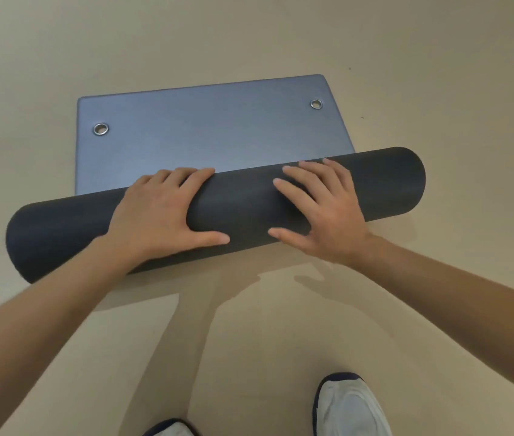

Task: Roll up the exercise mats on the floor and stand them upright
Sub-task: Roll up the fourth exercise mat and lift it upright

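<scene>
The left hand (161, 212) and right hand (322, 209) press flat, fingers spread, on the middle of the rolled mat (243, 202), gripping nothing. It looks soft and springy, so push evenly.

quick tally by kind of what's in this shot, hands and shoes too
mat: 1, partly rolled
eyelets: 2, in the flat end of the mat
hands: 2, left hand and right hand, both on the roll
shoes: 2
total: 7
</scene>
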Action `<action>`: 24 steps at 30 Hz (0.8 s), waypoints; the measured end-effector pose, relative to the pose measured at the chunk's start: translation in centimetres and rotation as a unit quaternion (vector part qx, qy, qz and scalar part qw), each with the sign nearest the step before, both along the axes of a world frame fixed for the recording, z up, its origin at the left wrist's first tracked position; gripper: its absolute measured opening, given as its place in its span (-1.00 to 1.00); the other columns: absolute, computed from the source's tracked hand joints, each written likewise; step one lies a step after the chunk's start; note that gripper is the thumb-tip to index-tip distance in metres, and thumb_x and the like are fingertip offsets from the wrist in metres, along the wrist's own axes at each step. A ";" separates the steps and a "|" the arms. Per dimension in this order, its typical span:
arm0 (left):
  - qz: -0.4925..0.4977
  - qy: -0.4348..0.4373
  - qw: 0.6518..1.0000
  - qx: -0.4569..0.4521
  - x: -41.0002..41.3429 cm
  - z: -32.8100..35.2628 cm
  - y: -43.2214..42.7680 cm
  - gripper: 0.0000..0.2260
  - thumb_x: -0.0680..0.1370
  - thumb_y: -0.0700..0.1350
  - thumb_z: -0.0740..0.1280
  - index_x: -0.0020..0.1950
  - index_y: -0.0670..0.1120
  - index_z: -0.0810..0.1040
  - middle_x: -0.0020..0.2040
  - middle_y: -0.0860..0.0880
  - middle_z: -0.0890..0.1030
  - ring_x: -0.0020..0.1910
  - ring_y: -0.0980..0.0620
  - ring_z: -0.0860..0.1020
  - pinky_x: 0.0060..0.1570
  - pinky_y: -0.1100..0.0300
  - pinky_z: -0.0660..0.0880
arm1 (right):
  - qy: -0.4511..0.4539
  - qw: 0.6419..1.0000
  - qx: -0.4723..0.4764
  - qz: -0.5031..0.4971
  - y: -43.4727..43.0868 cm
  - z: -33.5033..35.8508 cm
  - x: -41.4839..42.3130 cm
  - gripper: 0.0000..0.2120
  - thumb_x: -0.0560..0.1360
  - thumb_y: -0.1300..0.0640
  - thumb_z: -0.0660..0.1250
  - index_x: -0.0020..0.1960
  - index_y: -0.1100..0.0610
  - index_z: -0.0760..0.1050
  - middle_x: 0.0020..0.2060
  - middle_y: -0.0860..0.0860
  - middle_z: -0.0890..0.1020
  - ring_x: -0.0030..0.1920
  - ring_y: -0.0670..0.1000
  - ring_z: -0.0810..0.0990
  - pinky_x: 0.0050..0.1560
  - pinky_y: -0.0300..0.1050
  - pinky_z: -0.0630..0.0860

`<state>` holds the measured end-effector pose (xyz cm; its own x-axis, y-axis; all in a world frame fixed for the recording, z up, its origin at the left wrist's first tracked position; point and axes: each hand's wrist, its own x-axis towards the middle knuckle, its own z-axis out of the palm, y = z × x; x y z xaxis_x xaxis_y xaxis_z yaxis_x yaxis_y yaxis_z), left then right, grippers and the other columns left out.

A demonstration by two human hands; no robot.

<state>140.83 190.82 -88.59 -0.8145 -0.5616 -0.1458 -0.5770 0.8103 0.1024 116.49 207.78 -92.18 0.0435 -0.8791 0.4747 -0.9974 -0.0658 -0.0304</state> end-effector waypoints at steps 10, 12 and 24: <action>-0.004 0.009 1.000 -0.011 -2.1 0.4 -5.7 -0.14 0.40 0.60 0.02 0.49 0.08 0.40 0.37 0.03 0.55 0.29 -0.10 0.50 0.16 -0.06 0.40 | 0.024 0.993 0.113 -0.031 -4.4 -1.1 -2.3 -0.17 0.51 -0.47 0.20 0.53 0.12 0.38 0.50 0.14 0.42 0.51 0.24 0.34 0.53 0.32 0.16; -0.014 0.057 0.997 -0.058 -1.7 0.1 -4.8 -0.26 0.49 0.49 0.08 0.44 0.02 0.46 0.33 -0.02 0.58 0.26 -0.12 0.52 0.20 -0.07 0.40 | 0.021 0.992 0.123 -0.025 -5.5 -1.0 -2.8 -0.16 0.50 -0.48 0.19 0.53 0.11 0.37 0.48 0.12 0.44 0.49 0.23 0.37 0.52 0.29 0.18; 0.042 -0.016 0.999 -0.029 -3.6 -1.5 -7.1 -0.01 0.35 0.67 0.01 0.61 0.08 0.17 0.56 -0.03 0.33 0.48 -0.16 0.34 0.47 -0.14 0.24 | -0.100 0.922 0.373 -0.022 -15.3 2.1 -6.6 -0.12 0.35 -0.63 0.01 0.49 -0.13 0.31 0.31 -0.08 0.55 0.24 0.08 0.50 0.22 0.06 0.40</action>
